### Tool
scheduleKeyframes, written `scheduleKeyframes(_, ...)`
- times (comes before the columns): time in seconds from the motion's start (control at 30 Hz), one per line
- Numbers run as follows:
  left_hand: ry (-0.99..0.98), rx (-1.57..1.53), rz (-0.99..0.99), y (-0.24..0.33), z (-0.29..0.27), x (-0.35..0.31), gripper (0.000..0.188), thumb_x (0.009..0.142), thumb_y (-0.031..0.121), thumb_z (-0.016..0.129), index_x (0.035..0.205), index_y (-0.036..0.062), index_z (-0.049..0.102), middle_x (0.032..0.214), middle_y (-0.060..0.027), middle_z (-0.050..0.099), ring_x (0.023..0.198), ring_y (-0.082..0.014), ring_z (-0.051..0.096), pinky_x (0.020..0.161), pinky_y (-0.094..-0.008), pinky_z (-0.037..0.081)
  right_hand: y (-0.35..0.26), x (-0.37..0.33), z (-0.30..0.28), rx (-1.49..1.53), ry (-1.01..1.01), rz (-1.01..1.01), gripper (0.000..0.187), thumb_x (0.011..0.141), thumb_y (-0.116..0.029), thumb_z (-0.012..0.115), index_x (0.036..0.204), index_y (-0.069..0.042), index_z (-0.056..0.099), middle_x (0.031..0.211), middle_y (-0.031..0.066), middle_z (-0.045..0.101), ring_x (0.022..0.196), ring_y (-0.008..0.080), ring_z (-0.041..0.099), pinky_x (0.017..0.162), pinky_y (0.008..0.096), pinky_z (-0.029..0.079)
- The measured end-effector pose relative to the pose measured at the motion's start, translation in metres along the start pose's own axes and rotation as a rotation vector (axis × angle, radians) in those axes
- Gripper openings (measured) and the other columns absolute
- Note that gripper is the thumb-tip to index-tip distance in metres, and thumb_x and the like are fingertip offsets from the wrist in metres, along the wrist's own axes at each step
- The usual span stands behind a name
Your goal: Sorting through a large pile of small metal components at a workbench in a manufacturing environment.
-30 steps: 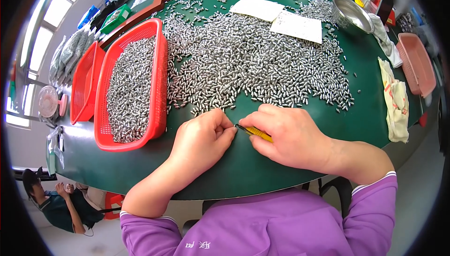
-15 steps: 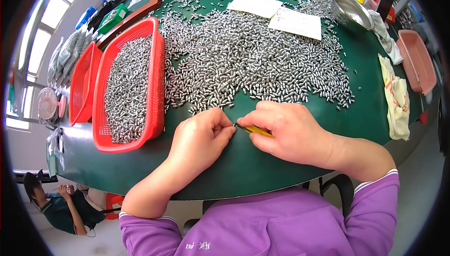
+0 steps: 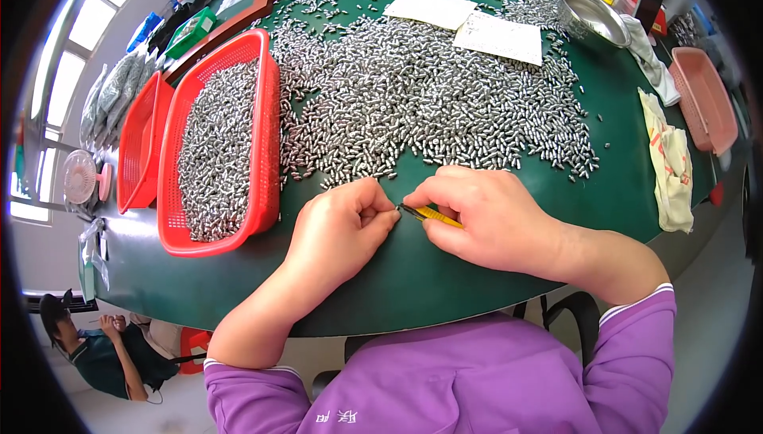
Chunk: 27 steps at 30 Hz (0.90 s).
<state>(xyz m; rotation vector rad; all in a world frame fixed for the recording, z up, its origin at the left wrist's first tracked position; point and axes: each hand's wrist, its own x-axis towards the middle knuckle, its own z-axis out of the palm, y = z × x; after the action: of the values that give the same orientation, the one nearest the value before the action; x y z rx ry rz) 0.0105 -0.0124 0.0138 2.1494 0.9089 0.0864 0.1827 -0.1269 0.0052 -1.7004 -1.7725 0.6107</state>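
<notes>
My right hand [image 3: 489,215] is closed around a yellow utility knife [image 3: 439,216], its dark tip pointing left toward my other hand. Close by, the thumb and forefinger of my left hand [image 3: 335,226] are pinched together at the knife's tip. Whatever lies in that pinch is mostly covered by the fingers and too small to name. Both hands are just above the dark green tabletop [image 3: 381,295], on the near side of a wide pile of small silvery metal pieces [image 3: 413,100].
Left of the pile stands a red plastic basket [image 3: 270,140] full of similar pieces, beside another red basket [image 3: 143,148]. White papers [image 3: 501,36] lie on the pile. At right are a metal bowl [image 3: 592,17], a pale cloth [image 3: 669,168] and a pink basket [image 3: 703,104]. A person [image 3: 107,350] sits at lower left.
My hands stay almost in place. The right hand and knife have tilted slightly, with a small gap now showing between the knife's tip and the left fingertips.
</notes>
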Motion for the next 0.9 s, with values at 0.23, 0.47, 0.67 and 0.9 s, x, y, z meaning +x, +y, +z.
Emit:
scheduleKeyframes(0.23,0.042,-0.021,0.029,0.002,0.002,0.0,0.015,0.078,0.006,0.07,0.074,0.0,0.057,0.058,0.0,0.05,0.054,-0.0062,0.044,0.051,-0.0259,0.039,0.001,0.001,0.0,-0.013,-0.011,-0.043,0.02,0.079,-0.016,0.06,0.097,-0.009,0.065,0.085,0.007,0.06,0.077,0.0256,0.062,0.066,0.0387,0.051)
scheduleKeyframes(0.47,0.044,0.012,0.046,0.002,0.001,0.0,0.014,0.078,0.007,0.069,0.074,0.0005,0.058,0.057,-0.0008,0.05,0.054,-0.0075,0.045,0.051,-0.0267,0.04,0.001,0.004,-0.004,-0.042,-0.038,-0.033,0.019,0.079,-0.018,0.059,0.096,-0.01,0.066,0.087,0.0074,0.062,0.081,0.0276,0.063,0.07,0.0406,0.052)
scheduleKeyframes(0.67,-0.017,0.053,0.04,0.01,-0.004,0.0,0.012,0.083,0.014,0.064,0.085,0.0037,0.059,0.065,-0.0023,0.056,0.058,-0.0135,0.054,0.058,-0.0293,0.045,0.024,0.015,-0.037,-0.209,0.438,-0.023,0.025,0.085,-0.012,0.062,0.109,-0.01,0.064,0.085,0.0065,0.06,0.06,0.0169,0.058,0.057,0.0298,0.047)
scheduleKeyframes(0.9,-0.325,-1.013,-0.1,-0.003,-0.013,0.004,0.007,0.092,0.012,0.05,0.093,0.0058,0.053,0.072,0.0044,0.046,0.057,-0.0035,0.036,0.05,-0.0203,0.029,0.038,0.022,-0.036,-0.449,0.495,-0.137,0.025,0.078,-0.011,0.069,0.102,-0.011,0.064,0.092,0.0062,0.057,0.092,0.0269,0.057,0.078,0.0391,0.048)
